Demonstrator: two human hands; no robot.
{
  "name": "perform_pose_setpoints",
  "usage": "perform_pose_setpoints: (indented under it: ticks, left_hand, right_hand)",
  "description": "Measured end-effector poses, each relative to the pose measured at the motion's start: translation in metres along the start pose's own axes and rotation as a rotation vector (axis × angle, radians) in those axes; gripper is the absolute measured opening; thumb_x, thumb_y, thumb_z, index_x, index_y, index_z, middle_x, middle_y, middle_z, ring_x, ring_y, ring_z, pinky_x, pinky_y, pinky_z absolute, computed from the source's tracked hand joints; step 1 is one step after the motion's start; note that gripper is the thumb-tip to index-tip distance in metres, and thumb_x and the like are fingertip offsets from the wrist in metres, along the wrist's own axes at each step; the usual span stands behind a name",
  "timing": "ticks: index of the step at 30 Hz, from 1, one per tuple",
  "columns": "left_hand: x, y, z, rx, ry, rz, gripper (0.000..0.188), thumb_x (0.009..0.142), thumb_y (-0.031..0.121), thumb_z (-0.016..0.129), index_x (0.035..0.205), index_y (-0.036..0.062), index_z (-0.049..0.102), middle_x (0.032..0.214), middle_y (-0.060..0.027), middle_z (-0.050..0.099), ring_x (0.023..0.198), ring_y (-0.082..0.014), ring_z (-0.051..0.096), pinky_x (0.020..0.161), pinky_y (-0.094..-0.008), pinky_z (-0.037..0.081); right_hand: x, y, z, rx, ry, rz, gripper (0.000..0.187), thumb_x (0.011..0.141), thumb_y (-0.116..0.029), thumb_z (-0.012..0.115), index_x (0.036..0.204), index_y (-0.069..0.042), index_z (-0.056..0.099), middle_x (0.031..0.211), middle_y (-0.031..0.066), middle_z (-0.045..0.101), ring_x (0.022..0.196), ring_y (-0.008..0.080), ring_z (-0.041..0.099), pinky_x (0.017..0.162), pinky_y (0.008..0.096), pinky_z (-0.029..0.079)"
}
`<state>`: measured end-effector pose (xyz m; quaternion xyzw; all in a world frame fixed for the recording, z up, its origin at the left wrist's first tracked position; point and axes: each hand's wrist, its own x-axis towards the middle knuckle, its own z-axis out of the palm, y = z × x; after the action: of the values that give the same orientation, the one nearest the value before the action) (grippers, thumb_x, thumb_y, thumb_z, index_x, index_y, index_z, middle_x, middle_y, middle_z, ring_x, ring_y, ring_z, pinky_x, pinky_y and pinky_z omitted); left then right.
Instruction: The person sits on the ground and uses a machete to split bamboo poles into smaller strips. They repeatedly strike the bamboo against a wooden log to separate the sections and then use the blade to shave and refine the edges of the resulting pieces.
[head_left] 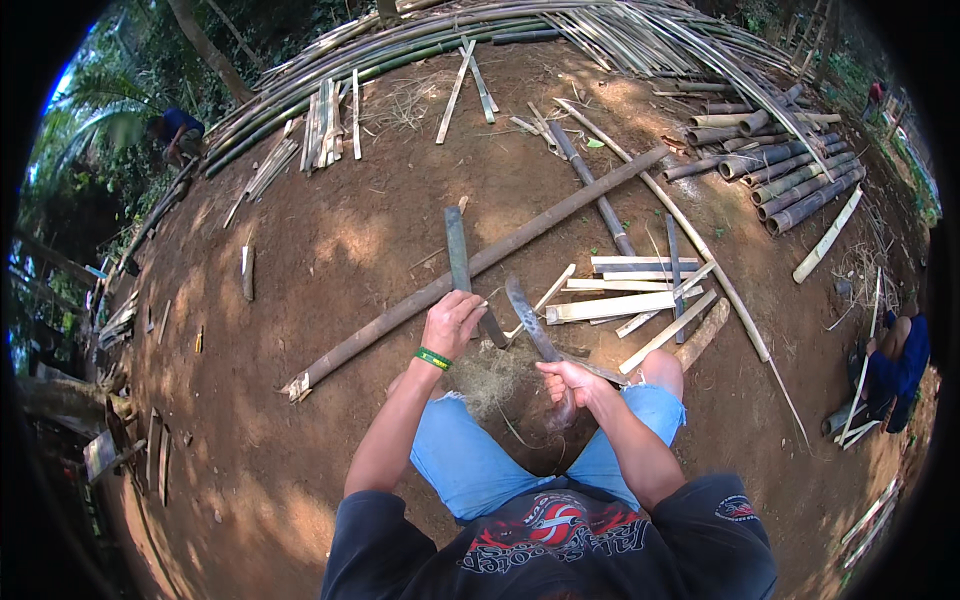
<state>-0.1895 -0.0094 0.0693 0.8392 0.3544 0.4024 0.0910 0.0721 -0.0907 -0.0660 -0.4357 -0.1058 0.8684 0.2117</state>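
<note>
Bamboo slat [457, 250] is in the left hand [455, 323]; shirt [550, 540] bears lettering.

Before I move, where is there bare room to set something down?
Bare soil spreads between the long pole and the short bamboo piece, and left of the left forearm, below the pole's end. Crowded: ahead of the right hand, with pale strips beside the knife.

- My left fingers [466, 308] cover part of a bamboo strip [457, 245].
- My right fingers [556, 387] hide the part of the curved knife [527, 315] they grip.
- My dark shirt [600, 560] is cut off by the lower edge.
- Far left, a distant person [182, 128]: hands too small to tell.
</note>
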Motion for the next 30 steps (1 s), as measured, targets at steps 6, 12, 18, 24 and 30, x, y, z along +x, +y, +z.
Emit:
perform_pose_setpoints:
  ticks: [6,12,18,24,30]
  left_hand:
    - [-0.006,0.006,0.006,-0.043,0.011,-0.107,0.015,0.086,0.004,0.073,0.099,-0.0016,0.070,0.094,-0.0142,0.067,0.080,-0.0304,0.068,0.070,-0.0369,0.055]
    - [0.053,-0.002,0.056,-0.046,0.178,-0.171,0.046,0.086,0.010,0.076,0.128,0.0018,0.059,0.111,-0.0180,0.063,0.097,-0.0297,0.066,0.082,-0.0379,0.054]
    - [0.006,0.059,0.208,-0.206,-0.184,-0.132,0.045,0.085,0.016,0.075,0.126,0.0021,0.060,0.105,-0.0184,0.064,0.102,-0.0330,0.064,0.087,-0.0420,0.053]
    - [-0.122,0.114,0.401,0.112,-0.856,0.108,0.044,0.091,0.020,0.063,0.132,0.0069,0.052,0.121,-0.0140,0.062,0.121,-0.0297,0.056,0.096,-0.0448,0.048]
    - [-0.135,0.111,0.460,0.259,-1.074,0.067,0.030,0.097,0.020,0.048,0.124,0.0107,0.056,0.117,-0.0102,0.063,0.118,-0.0276,0.057,0.091,-0.0466,0.045]
  right_hand:
    - [0.022,0.060,-0.009,-0.704,0.495,-0.318,0.041,0.094,-0.027,0.073,0.067,-0.009,0.048,0.054,0.0017,0.049,0.043,0.0135,0.045,0.041,0.0341,0.036]
    - [-0.016,0.043,-0.017,-0.487,0.541,-0.391,0.041,0.094,-0.028,0.073,0.067,-0.011,0.047,0.055,0.0011,0.049,0.044,0.0113,0.045,0.040,0.0318,0.034]
    - [-0.087,0.001,-0.089,-0.148,0.664,-0.778,0.035,0.095,-0.022,0.071,0.068,-0.011,0.052,0.054,-0.0026,0.049,0.042,0.0069,0.045,0.039,0.0253,0.035]
    - [-0.136,0.015,-0.128,0.144,0.816,-0.897,0.033,0.098,-0.024,0.068,0.075,-0.015,0.047,0.055,-0.0078,0.040,0.043,0.0049,0.036,0.041,0.0247,0.032]
    - [-0.169,0.028,-0.126,0.246,0.738,-0.990,0.029,0.097,-0.019,0.069,0.077,-0.012,0.048,0.056,-0.0050,0.042,0.043,0.0071,0.038,0.041,0.0264,0.032]
